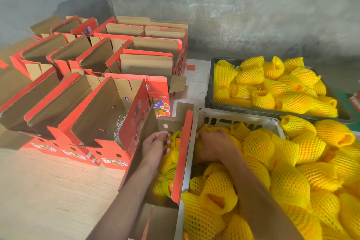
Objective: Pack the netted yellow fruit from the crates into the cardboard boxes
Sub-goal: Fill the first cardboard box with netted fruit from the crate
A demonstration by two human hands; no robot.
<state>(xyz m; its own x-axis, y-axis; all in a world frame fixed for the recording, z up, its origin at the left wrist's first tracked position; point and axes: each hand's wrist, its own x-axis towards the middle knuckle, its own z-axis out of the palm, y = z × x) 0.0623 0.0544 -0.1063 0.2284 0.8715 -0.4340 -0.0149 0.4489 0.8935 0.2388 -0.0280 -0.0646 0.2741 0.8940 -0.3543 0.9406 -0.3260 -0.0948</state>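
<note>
An open red cardboard box [184, 154] stands at the near centre with several netted yellow fruit [166, 179] inside. My left hand [154, 147] is down in this box, its fingers curled round a netted fruit [176, 138] at the far end. Right of the box a white crate [220, 118] is heaped with netted fruit [288, 183]. My right hand [214, 147] reaches into the crate's near-left corner and grips a netted fruit [200, 147] there, which is mostly hidden under the palm.
A dark crate [211, 87] of netted fruit stands behind the white one. Several open red cardboard boxes [101, 111] fill the floor to the left and back, against a grey concrete wall [233, 15]. Bare pale floor [48, 191] lies at the near left.
</note>
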